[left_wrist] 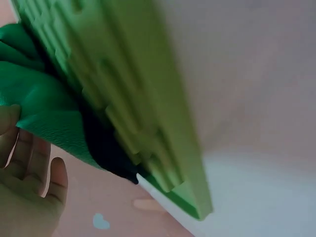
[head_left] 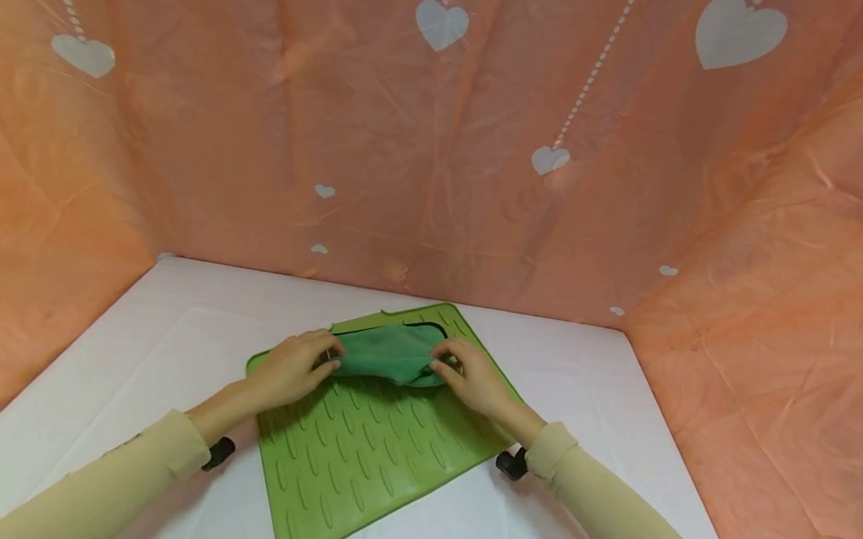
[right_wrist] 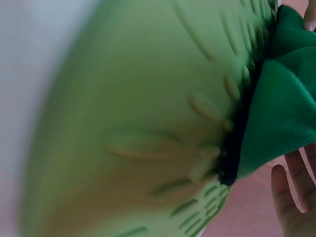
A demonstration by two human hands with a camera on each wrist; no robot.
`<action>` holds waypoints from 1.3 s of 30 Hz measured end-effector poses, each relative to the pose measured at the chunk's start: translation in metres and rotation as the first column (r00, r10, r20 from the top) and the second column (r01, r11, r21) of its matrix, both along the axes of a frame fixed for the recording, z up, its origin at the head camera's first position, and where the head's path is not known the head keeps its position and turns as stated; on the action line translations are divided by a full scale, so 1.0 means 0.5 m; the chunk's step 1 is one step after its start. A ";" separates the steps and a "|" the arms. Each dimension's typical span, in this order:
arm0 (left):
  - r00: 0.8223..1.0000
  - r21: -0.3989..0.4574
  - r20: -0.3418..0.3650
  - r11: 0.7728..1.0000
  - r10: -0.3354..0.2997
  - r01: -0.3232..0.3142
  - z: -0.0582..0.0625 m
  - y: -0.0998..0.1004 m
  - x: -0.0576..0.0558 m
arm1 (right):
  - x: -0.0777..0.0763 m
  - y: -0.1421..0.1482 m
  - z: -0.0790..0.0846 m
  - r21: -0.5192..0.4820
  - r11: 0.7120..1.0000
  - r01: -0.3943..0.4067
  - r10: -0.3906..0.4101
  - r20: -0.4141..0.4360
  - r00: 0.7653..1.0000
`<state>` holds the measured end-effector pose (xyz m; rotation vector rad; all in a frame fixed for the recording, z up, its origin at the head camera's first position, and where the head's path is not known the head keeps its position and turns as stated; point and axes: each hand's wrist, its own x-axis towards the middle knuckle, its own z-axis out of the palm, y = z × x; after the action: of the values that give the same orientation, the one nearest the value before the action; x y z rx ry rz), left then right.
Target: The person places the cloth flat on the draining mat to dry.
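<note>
A green cloth (head_left: 384, 351) with a dark edge lies bunched across the far part of a lime-green mat (head_left: 346, 468) with raised oval ridges. My left hand (head_left: 293, 368) pinches the cloth's left end between thumb and fingers. At the right end, my right hand (head_left: 478, 379) pinches the fabric the same way. The left wrist view shows folds of the cloth (left_wrist: 44, 98) rising from the mat, with the thumb pressed on its near edge. In the right wrist view the cloth (right_wrist: 281, 113) partly hides the fingers of the right hand (right_wrist: 296, 210).
The mat sits at an angle on a white-covered table (head_left: 581, 380). Orange curtains (head_left: 440, 153) with white hearts enclose the back and both sides. Black wrist devices (head_left: 511, 463) show under the sleeves.
</note>
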<state>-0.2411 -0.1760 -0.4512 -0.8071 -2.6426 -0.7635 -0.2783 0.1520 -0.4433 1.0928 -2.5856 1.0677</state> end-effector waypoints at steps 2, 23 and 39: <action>1.000 0.026 0.004 0.999 0.025 -0.025 0.008 0.003 -0.013 | -0.016 -0.006 0.006 -0.013 0.999 0.040 -0.040 0.004 0.999; 0.975 -0.062 0.152 0.986 0.160 -0.152 -0.019 0.011 -0.125 | -0.120 -0.048 -0.029 0.155 0.953 0.261 -0.294 0.250 0.923; 0.924 -0.200 -0.348 0.975 -0.160 0.094 -0.008 0.038 -0.045 | -0.009 -0.035 0.010 -0.001 0.988 0.153 -0.153 0.015 0.988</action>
<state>-0.2634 -0.1569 -0.4552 -1.0638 -2.3624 -0.3598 -0.2828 0.1346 -0.4381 0.8723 -2.6291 1.0458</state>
